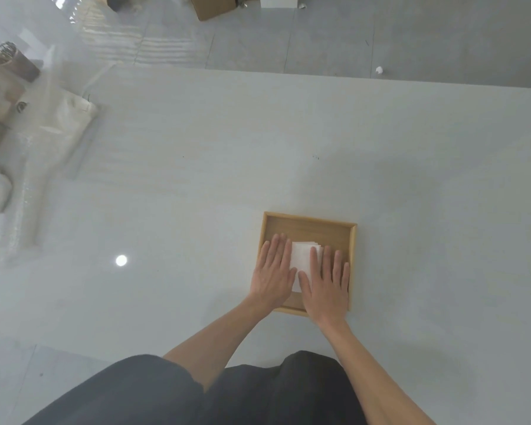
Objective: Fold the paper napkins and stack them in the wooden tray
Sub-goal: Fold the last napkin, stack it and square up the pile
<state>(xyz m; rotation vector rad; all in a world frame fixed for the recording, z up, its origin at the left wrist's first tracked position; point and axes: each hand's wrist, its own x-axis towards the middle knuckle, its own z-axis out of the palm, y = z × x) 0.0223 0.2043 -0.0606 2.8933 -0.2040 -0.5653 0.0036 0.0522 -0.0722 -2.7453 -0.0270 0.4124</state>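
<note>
Dark clothing (pixel 196 394) fills the near edge of view; both forearms reach fwd over the table (pixel 166 179) to the tray (pixel 307 218), which sits toward the near edge, right of centre.

Status: napkins (pixel 302 256) lie stacked inside the tray, nearer its near-left part; far strip of tray floor is bare. Stack edges look slightly fanned at the far-right corner. No loose napkins visible elsewhere on the table.

Hands: left hand (pixel 273 271) lies flat, fingers extended, palm down on the stack's left edge. Right hand (pixel 327 282) likewise flat on the right edge. Neither grips anything; both press only.

Step in hand, by judgement: squaring and flattening the stack.

Procedure:
1. Keep palms flat; press evenly, no sliding, or top sheets shear.
2. Nudge fanned edges inward w/ fingertips.
3. Lift both hands straight up so the sheets don't drag.

Clutter at the far-left table corner is well apart; no interference.
</note>
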